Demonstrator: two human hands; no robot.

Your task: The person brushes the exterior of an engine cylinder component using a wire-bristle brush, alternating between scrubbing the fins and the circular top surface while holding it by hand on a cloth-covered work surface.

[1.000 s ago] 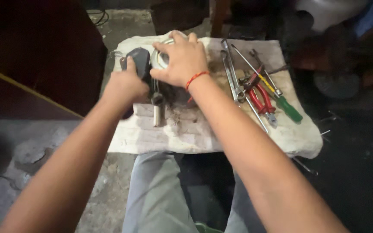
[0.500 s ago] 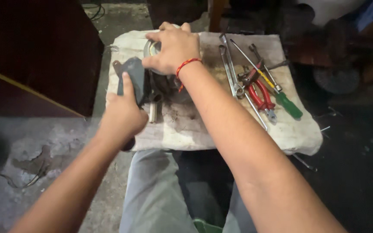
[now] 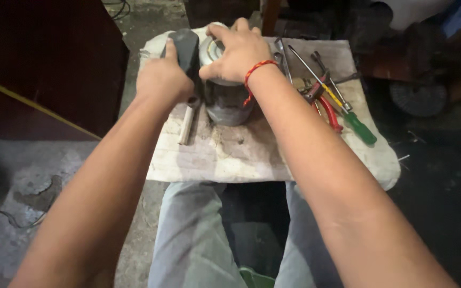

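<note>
My left hand (image 3: 160,80) grips a dark rounded block (image 3: 187,49), held upright beside a grey metal cylinder (image 3: 229,106). My right hand (image 3: 238,50), with a red thread band at the wrist, clasps the top of that cylinder, covering its silver end. The cylinder stands on a stained white cloth (image 3: 252,154) laid over a low surface in front of my knees. A short wooden-handled tool (image 3: 186,124) lies on the cloth just below my left hand.
On the cloth's right side lie red-handled pliers (image 3: 327,106), a green-handled screwdriver (image 3: 359,125) and several wrenches (image 3: 284,61). A dark cabinet (image 3: 49,64) stands at the left, dark machine parts (image 3: 417,96) at the right, rough concrete floor below.
Both hands have lifted and tilted the cylinder upright; my left hand has shifted the dark block higher beside it, and the view has drawn closer.
</note>
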